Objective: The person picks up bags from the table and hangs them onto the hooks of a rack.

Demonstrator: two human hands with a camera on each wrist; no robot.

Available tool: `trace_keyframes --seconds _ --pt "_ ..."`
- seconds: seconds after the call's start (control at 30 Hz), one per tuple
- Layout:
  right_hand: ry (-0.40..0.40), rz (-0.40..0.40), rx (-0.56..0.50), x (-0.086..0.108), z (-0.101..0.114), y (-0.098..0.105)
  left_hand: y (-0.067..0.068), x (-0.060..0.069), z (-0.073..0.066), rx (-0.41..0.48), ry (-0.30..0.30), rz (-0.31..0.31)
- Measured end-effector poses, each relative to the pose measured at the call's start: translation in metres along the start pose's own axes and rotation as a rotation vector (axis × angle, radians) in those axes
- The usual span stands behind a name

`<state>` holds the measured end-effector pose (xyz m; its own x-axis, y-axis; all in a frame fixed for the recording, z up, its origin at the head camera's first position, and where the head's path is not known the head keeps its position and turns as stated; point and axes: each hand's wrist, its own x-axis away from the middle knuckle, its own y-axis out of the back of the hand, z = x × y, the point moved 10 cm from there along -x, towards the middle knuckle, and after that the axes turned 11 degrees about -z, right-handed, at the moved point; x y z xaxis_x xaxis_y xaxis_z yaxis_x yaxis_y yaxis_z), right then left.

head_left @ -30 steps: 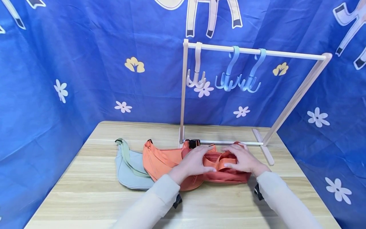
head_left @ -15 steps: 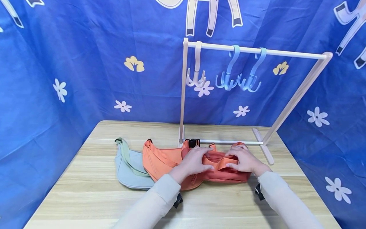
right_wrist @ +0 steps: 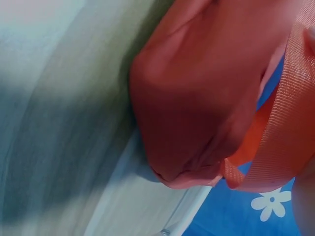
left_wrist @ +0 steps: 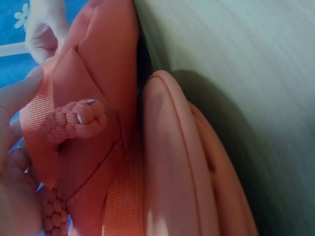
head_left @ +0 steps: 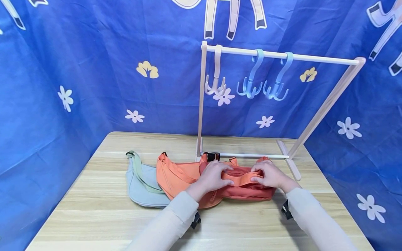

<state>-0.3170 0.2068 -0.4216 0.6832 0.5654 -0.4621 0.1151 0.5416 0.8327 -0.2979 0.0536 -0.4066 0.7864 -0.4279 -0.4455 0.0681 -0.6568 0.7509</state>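
Observation:
A red fabric bag (head_left: pixel 249 194) lies on the table, with an orange webbing strap (head_left: pixel 241 180) across its top. My left hand (head_left: pixel 211 178) holds the strap near its left end, thumb against the webbing in the left wrist view. Farther right, my right hand (head_left: pixel 270 175) pinches the same strap between thumb and fingers. A braided cord (left_wrist: pixel 78 120) sticks out from the bag beside my left hand. Left of the red bag, and partly under it, is an orange bag (head_left: pixel 185 170). That one overlaps a light blue bag (head_left: pixel 144 192) with a green strap (head_left: pixel 138 170).
Behind the bags stands a wooden rack (head_left: pixel 326 108). From its top bar hang a white multi-prong hook (head_left: pixel 216 75) and two blue ones, the left (head_left: pixel 253 75) and the right (head_left: pixel 279 76). A black buckle (head_left: pixel 212 157) lies by the rack's lower bar.
My right hand has shifted slightly right and now pinches the strap more closely. The raised loop in the strap has flattened and straightened between the hands. The other bags have stayed put.

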Motion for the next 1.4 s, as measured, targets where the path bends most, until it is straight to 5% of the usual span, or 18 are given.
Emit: trace_keyframes --seconds 0.27,0.6,0.87,1.07,1.4 --pt "-0.026 0.007 -0.171 -0.006 0.003 0.013 0.001 -0.004 0.002 -0.024 0.032 -0.025" --pt "-0.156 0.074 -0.198 -0.013 0.0 0.026 0.008 -0.013 0.0 0.081 0.028 -0.048" --pt "-0.145 0.014 -0.218 -0.019 0.007 0.044 0.019 -0.02 0.002 0.241 0.089 -0.079" --pt "-0.161 -0.019 -0.254 -0.023 0.008 0.055 0.026 -0.025 0.007 0.265 0.178 -0.105" --pt "-0.15 -0.118 -0.222 -0.034 0.013 0.083 0.038 -0.037 0.003 0.355 0.246 -0.113"
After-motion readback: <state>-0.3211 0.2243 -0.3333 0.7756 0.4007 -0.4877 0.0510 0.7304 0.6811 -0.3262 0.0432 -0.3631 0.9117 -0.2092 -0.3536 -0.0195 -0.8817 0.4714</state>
